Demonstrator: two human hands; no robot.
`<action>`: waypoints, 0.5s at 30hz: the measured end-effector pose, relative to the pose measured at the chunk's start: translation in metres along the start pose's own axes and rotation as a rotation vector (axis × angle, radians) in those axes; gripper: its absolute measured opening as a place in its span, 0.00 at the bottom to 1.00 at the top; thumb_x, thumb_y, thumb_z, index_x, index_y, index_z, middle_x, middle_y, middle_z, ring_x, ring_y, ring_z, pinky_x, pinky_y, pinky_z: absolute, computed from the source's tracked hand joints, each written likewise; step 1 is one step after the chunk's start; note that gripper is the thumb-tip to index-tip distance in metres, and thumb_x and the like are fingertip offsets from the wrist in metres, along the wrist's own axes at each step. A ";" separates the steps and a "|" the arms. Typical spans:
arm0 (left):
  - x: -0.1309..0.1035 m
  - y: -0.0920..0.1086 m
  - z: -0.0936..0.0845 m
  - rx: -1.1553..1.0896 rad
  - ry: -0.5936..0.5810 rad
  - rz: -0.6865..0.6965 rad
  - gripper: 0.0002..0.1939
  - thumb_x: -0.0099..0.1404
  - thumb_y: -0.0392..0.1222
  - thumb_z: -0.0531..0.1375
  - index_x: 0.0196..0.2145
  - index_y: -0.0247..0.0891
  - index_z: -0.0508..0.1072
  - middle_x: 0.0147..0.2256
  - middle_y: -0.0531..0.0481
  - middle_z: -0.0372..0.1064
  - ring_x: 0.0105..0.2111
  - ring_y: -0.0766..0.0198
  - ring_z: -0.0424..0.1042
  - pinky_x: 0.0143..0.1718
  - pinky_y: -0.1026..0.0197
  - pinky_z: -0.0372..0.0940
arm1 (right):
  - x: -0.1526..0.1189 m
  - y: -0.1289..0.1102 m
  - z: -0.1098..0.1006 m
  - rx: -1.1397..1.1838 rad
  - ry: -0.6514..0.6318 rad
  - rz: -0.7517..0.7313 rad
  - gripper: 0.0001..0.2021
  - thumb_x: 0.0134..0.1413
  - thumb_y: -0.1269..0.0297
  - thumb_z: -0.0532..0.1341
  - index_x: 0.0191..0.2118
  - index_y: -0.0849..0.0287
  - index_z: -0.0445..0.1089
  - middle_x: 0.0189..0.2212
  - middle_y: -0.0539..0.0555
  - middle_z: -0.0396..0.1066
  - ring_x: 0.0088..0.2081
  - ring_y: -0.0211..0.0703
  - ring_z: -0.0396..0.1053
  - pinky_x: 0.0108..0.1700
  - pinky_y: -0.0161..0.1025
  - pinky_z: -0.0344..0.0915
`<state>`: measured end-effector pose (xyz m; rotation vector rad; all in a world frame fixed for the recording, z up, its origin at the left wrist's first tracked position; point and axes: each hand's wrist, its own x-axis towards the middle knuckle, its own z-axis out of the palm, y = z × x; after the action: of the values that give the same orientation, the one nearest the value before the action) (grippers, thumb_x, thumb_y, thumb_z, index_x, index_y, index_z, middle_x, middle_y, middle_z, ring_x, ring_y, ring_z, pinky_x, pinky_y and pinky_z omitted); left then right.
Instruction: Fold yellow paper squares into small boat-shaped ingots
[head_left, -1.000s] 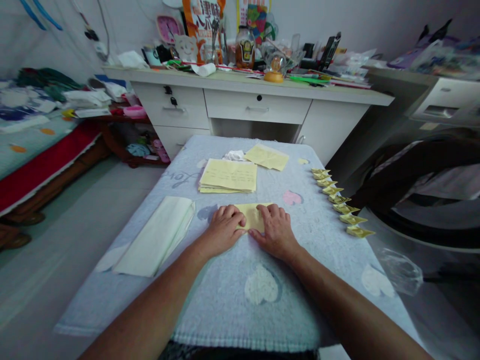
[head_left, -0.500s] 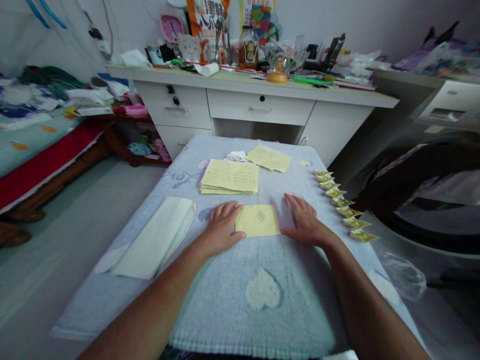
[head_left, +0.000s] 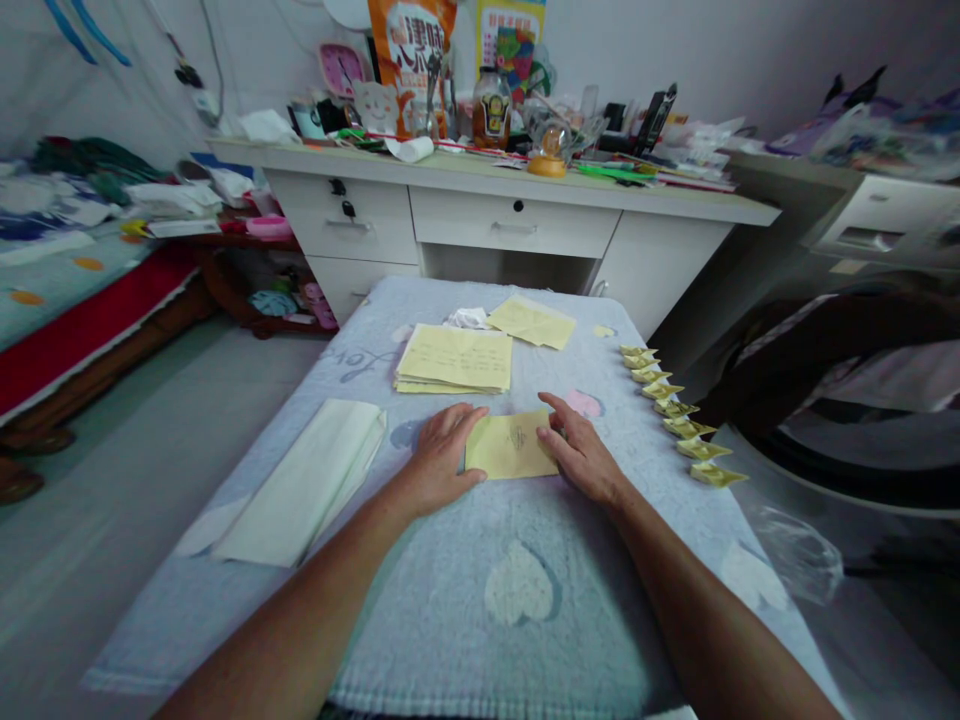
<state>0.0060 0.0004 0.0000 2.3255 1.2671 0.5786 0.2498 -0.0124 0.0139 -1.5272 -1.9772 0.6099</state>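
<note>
A small rectangular yellow paper (head_left: pixel 504 452) with a scribble near its middle lies on the cloth-covered table in front of me. My left hand (head_left: pixel 444 452) rests over its left edge, fingers stretched out and thumb at the lower left corner. At the right end my right hand (head_left: pixel 583 458) pinches the paper, its thumb on top and the index finger extended; the other fingertips are hidden. Beyond my hands lies a stack of yellow paper sheets (head_left: pixel 454 358) with handwriting. Folded yellow paper boats (head_left: pixel 677 428) stand in a row along the table's right side.
A folded whitish cloth or paper bundle (head_left: pixel 304 485) lies left of my left arm. Crumpled white paper (head_left: pixel 468 318) and more yellow sheets (head_left: pixel 534 322) sit at the table's far end. A cluttered white desk (head_left: pixel 517 183) stands behind, with a front-loading washer (head_left: pixel 874 225) to the right.
My right hand has moved left from beside the paper, and its thumb now lies on the paper's right end. My left hand stays at the left edge. The view has shifted slightly.
</note>
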 end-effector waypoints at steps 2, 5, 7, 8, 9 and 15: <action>0.000 0.003 0.001 -0.037 0.029 -0.008 0.45 0.51 0.37 0.64 0.63 0.42 0.49 0.61 0.41 0.48 0.62 0.49 0.49 0.63 0.46 0.47 | 0.000 0.000 0.006 0.093 0.032 0.043 0.28 0.55 0.61 0.55 0.62 0.59 0.53 0.33 0.51 0.68 0.36 0.42 0.67 0.41 0.39 0.63; 0.000 0.009 0.004 -0.139 0.120 -0.029 0.52 0.50 0.36 0.65 0.65 0.42 0.39 0.62 0.39 0.44 0.63 0.48 0.45 0.64 0.44 0.45 | 0.002 0.003 0.014 0.308 0.079 0.111 0.28 0.53 0.62 0.57 0.60 0.57 0.53 0.29 0.48 0.66 0.28 0.38 0.65 0.32 0.35 0.63; 0.000 0.011 0.008 -0.267 0.187 -0.068 0.55 0.50 0.36 0.65 0.65 0.43 0.34 0.62 0.38 0.42 0.63 0.48 0.47 0.62 0.43 0.48 | 0.003 0.004 0.016 0.506 0.114 0.149 0.27 0.52 0.61 0.58 0.58 0.56 0.54 0.31 0.48 0.66 0.29 0.38 0.67 0.30 0.34 0.64; 0.000 0.011 0.011 -0.352 0.217 -0.096 0.55 0.50 0.37 0.66 0.65 0.44 0.33 0.62 0.37 0.42 0.62 0.49 0.49 0.61 0.43 0.50 | 0.004 0.004 0.016 0.608 0.137 0.159 0.27 0.51 0.60 0.59 0.57 0.55 0.55 0.33 0.49 0.67 0.31 0.39 0.68 0.31 0.35 0.65; 0.000 0.011 0.013 -0.452 0.243 -0.124 0.56 0.50 0.39 0.66 0.65 0.44 0.33 0.62 0.37 0.43 0.61 0.49 0.52 0.60 0.44 0.53 | 0.004 0.003 0.015 0.701 0.164 0.165 0.26 0.50 0.60 0.61 0.55 0.54 0.57 0.34 0.50 0.68 0.33 0.40 0.69 0.33 0.35 0.66; 0.006 0.017 0.020 -1.171 0.285 -0.248 0.48 0.48 0.41 0.70 0.61 0.45 0.47 0.54 0.42 0.61 0.50 0.56 0.68 0.53 0.49 0.62 | 0.003 -0.007 0.010 1.050 0.260 0.169 0.17 0.46 0.61 0.68 0.40 0.54 0.63 0.39 0.51 0.73 0.36 0.41 0.72 0.38 0.38 0.70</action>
<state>0.0312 -0.0062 -0.0058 1.1279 0.8918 1.1794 0.2373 -0.0110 0.0112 -1.0065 -1.0113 1.1944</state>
